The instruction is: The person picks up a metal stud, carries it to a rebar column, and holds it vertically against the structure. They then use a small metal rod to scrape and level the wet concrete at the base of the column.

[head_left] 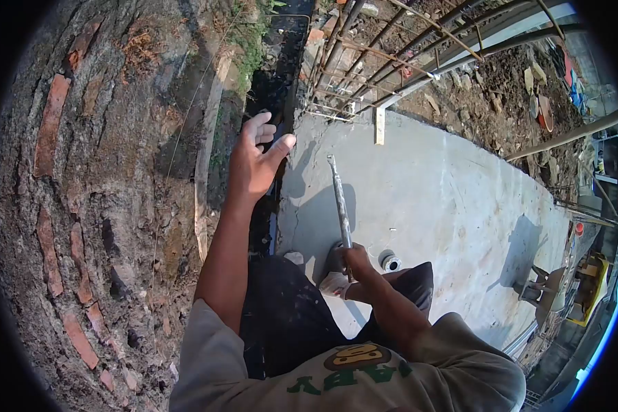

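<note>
My left hand (255,156) is raised with fingers spread and holds nothing, hovering over the dark gap between the brick wall (82,206) and the concrete slab (446,206). My right hand (355,261) is closed around the lower end of a long thin metal rod (339,199), which points away from me across the slab. My dark trousers and feet sit at the slab's near edge.
A rebar cage (391,55) rises at the slab's far end. A wooden plank (206,151) lines the trench beside the wall. A small round pipe stub (389,260) pokes from the slab near my right hand. Rubble and soil lie beyond.
</note>
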